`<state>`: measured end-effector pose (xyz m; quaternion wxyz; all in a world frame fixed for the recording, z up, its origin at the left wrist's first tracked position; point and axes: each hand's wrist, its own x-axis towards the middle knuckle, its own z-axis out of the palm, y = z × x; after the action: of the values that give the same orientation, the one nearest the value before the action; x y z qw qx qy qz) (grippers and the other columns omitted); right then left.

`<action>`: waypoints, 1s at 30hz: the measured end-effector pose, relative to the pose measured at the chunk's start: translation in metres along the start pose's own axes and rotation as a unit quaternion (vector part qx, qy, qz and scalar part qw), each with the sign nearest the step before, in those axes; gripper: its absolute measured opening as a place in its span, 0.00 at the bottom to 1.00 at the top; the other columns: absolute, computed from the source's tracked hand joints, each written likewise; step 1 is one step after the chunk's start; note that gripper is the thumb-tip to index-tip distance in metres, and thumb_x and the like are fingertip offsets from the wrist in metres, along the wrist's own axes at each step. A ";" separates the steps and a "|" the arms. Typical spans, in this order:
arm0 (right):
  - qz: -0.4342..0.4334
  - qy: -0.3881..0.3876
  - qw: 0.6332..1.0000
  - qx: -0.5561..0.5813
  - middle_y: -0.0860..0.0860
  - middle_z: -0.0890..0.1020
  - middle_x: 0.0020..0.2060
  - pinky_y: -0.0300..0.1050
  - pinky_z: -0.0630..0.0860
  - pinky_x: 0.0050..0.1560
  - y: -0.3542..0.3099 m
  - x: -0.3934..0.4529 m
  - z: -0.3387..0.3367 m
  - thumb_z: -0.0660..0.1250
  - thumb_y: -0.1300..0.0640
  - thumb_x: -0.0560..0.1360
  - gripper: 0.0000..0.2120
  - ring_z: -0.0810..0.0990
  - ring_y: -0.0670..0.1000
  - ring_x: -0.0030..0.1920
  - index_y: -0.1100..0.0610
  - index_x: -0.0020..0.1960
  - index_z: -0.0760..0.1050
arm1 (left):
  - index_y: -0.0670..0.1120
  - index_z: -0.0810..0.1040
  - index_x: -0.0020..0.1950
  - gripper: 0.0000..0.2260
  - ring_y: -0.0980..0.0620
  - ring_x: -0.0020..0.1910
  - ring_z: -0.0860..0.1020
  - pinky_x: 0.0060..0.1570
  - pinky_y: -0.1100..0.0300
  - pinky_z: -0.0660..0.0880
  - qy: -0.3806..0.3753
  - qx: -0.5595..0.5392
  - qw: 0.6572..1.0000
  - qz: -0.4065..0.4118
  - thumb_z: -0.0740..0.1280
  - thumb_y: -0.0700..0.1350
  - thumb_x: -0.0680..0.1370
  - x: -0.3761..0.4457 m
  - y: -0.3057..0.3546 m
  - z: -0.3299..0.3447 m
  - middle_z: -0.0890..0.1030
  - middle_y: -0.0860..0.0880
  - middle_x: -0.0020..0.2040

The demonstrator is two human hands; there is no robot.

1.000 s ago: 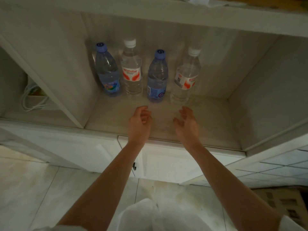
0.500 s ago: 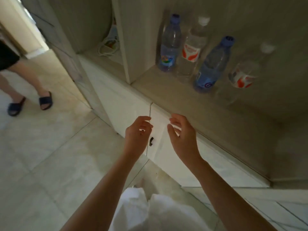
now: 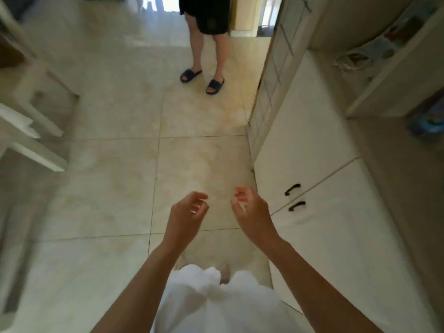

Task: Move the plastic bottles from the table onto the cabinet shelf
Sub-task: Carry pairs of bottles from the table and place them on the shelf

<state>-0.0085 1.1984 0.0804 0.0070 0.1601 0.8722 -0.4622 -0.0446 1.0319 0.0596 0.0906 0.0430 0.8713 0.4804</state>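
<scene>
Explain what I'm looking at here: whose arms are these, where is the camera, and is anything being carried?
The one picture comes from a wide-angle camera worn on a person's head, looking forward and down. The two bare arms are that person's own: the left hand and the right hand are both open and empty, held over the pale tiled floor. On the right stands the white cabinet with black door handles; a blurred blue plastic bottle shows on its shelf. Ahead stands a second person in dark slippers.

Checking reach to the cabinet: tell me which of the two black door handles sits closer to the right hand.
The lower black handle, on the nearer door, is closer to the right hand; the upper handle sits farther up the cabinet front.
</scene>
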 end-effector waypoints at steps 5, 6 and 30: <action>-0.078 -0.121 0.989 -0.042 0.53 0.81 0.51 0.39 0.73 0.53 -0.040 0.000 0.068 0.66 0.58 0.76 0.13 0.79 0.48 0.49 0.59 0.60 0.73 | 0.50 0.81 0.49 0.06 0.57 0.39 0.83 0.43 0.58 0.81 0.116 -0.003 0.989 -0.094 0.68 0.39 0.76 -0.040 -0.051 -0.064 0.84 0.53 0.39; -0.092 -0.144 0.984 -0.049 0.53 0.81 0.50 0.38 0.73 0.52 -0.049 -0.001 0.083 0.66 0.58 0.76 0.14 0.79 0.49 0.49 0.59 0.60 0.73 | 0.50 0.81 0.49 0.06 0.57 0.39 0.83 0.43 0.57 0.81 0.139 -0.007 0.984 -0.113 0.68 0.40 0.76 -0.050 -0.061 -0.077 0.84 0.53 0.39; -0.266 -0.503 0.808 -0.151 0.47 0.80 0.52 0.36 0.71 0.53 -0.248 -0.148 0.457 0.63 0.53 0.78 0.15 0.78 0.45 0.54 0.54 0.63 0.71 | 0.53 0.79 0.48 0.07 0.63 0.34 0.81 0.35 0.68 0.73 0.466 -0.120 0.773 -0.413 0.65 0.42 0.78 -0.281 -0.275 -0.351 0.84 0.54 0.38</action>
<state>-0.0005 0.6590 0.0416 0.3453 -0.3365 0.8138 -0.3245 0.1641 0.5484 0.0433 -0.1322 -0.5617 0.6758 0.4586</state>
